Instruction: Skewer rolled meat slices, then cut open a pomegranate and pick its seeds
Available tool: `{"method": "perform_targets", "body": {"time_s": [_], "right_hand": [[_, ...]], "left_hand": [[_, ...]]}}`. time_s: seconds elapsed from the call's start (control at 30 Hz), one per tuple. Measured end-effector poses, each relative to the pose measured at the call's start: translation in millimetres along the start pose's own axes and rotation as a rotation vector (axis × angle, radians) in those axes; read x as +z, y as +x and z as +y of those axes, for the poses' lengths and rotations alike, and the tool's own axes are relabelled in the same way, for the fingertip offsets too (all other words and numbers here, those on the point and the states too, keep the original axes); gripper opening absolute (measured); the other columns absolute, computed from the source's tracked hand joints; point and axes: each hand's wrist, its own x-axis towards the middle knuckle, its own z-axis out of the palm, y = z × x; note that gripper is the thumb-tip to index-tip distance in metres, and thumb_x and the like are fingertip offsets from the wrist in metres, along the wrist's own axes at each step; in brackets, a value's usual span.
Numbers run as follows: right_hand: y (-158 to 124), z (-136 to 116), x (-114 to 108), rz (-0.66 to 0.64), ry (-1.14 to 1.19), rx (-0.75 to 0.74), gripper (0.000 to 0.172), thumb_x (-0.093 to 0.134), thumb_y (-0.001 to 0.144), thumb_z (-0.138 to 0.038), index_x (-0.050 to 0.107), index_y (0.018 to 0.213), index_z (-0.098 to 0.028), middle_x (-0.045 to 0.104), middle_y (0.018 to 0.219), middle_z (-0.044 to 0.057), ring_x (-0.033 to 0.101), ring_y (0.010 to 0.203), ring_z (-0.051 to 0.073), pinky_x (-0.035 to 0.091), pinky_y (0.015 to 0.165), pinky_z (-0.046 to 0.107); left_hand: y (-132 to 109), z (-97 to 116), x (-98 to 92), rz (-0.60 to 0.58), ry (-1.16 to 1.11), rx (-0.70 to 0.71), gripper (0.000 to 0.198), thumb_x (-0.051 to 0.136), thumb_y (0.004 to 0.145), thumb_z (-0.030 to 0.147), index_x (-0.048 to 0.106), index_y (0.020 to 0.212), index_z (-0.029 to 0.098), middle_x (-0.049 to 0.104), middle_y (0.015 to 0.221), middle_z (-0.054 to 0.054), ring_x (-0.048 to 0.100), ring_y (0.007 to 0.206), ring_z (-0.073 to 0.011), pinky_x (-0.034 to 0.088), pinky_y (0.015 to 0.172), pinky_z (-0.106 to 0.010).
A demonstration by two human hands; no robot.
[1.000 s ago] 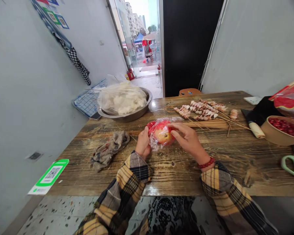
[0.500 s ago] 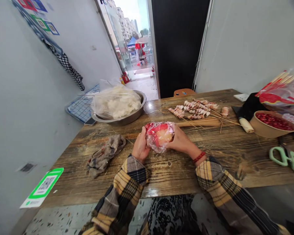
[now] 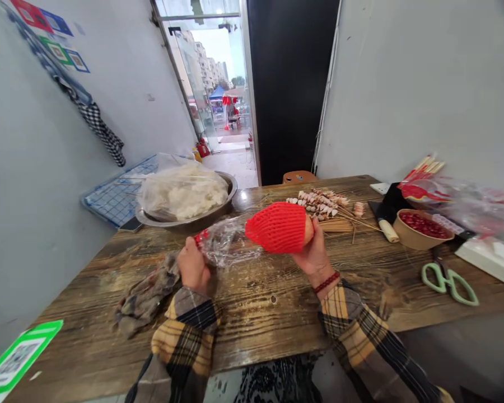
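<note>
Over a brown, wood-grained table (image 3: 260, 319), holding up a yellowish, rounded fruit (image 3: 308, 228) in a red foam-net sleeve (image 3: 277, 228), just in front of pinkish-white pieces (image 3: 319, 198) threaded on thin wooden skewers (image 3: 363, 222). Gripping the fruit's bare end with the bent fingers of the right hand (image 3: 313, 257), well left of pale-green-handled scissors (image 3: 434, 277). Clenching the red-edged end of a crumpled clear plastic bag (image 3: 224, 246) in the folded-in fingers of the left hand (image 3: 193, 266), near a rumpled grey cloth (image 3: 147, 299) and a wide steel basin (image 3: 193, 225).
</note>
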Motion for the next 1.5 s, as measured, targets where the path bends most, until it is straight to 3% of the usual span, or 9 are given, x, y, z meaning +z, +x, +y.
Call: {"method": "perform_targets", "body": {"time_s": [0.1,0.27,0.43,0.57,0.77,1.03,1.17,1.37,1.5], "right_hand": [[2,-5,0,0.005,0.058,0.025,0.064,0.037,0.08,-0.074,0.061,0.118,-0.028,0.064,0.127,0.003,0.058,0.117,0.027,0.053,0.088,0.045],[2,6,3,0.009,0.001,0.09,0.055,0.05,0.078,-0.068,0.063,0.111,-0.026,0.068,0.119,0.003,0.06,0.115,0.025,0.053,0.089,0.039],[0,19,4,0.044,-0.036,0.078,0.043,0.065,0.075,-0.055,0.063,0.107,-0.028,0.067,0.118,-0.001,0.058,0.115,0.022,0.051,0.092,0.033],[-5,20,4,0.027,-0.139,0.064,0.049,0.072,0.071,-0.047,0.06,0.114,-0.028,0.065,0.122,0.0,0.057,0.116,0.022,0.048,0.096,0.034],[-9,20,3,-0.037,-0.235,0.085,0.054,0.069,0.071,-0.048,0.056,0.118,-0.026,0.063,0.123,0.003,0.057,0.115,0.024,0.045,0.101,0.039],[-2,28,-4,-0.275,-0.918,-0.118,0.076,0.066,0.075,-0.047,0.035,0.139,-0.02,0.044,0.141,0.012,0.044,0.128,0.026,0.032,0.111,0.045],[-10,26,4,-0.324,-1.213,-0.286,0.096,0.078,0.065,-0.044,0.029,0.144,-0.022,0.036,0.146,0.013,0.036,0.133,0.029,0.03,0.111,0.048],[-18,21,9,-0.383,-1.283,-0.44,0.057,0.069,0.075,-0.027,0.049,0.128,-0.026,0.055,0.119,0.007,0.056,0.106,0.023,0.046,0.096,0.042],[-17,25,4,-0.492,-1.309,-0.357,0.056,0.066,0.078,-0.027,0.048,0.131,-0.025,0.051,0.126,0.009,0.05,0.119,0.024,0.04,0.105,0.043]], "left_hand": [[0,0,-8.9,-0.008,0.017,0.012,0.032,0.055,0.084,0.036,0.043,0.06,0.018,0.038,0.043,0.009,0.031,0.037,-0.006,0.023,0.037,-0.02],[-16,6,-37.0,-0.262,-0.182,-0.154,0.021,0.065,0.077,0.031,0.055,0.081,0.014,0.066,0.085,-0.007,0.066,0.076,-0.0147,0.052,0.069,-0.025],[-54,27,-46.6,-0.096,0.107,0.351,0.054,0.066,0.078,0.039,0.046,0.126,0.025,0.048,0.137,-0.01,0.053,0.12,-0.0204,0.041,0.104,-0.039],[-81,41,-6.7,-0.514,0.308,0.594,0.082,0.071,0.073,0.042,0.031,0.143,0.025,0.032,0.15,-0.012,0.039,0.133,-0.0285,0.031,0.111,-0.046],[-84,27,40.6,-1.0,0.103,0.308,0.072,0.06,0.081,0.049,0.036,0.143,0.02,0.04,0.147,-0.012,0.038,0.135,-0.0273,0.026,0.115,-0.042],[-81,-11,43.0,-0.589,-0.172,0.044,0.042,0.052,0.086,0.05,0.066,0.102,0.014,0.069,0.101,-0.008,0.062,0.092,-0.0184,0.049,0.084,-0.031],[-66,-18,38.2,-0.435,-0.123,0.013,0.034,0.058,0.082,0.047,0.065,0.083,0.013,0.066,0.076,-0.001,0.054,0.066,-0.0109,0.044,0.062,-0.022],[-47,-22,30.7,-0.307,-0.201,-0.001,0.032,0.055,0.083,0.045,0.064,0.082,0.014,0.065,0.075,-0.001,0.056,0.067,-0.0109,0.044,0.065,-0.023],[-46,-18,31.0,-0.3,-0.342,-0.054,0.031,0.056,0.083,0.045,0.063,0.081,0.015,0.065,0.074,-0.001,0.058,0.065,-0.0114,0.046,0.067,-0.024]]}}
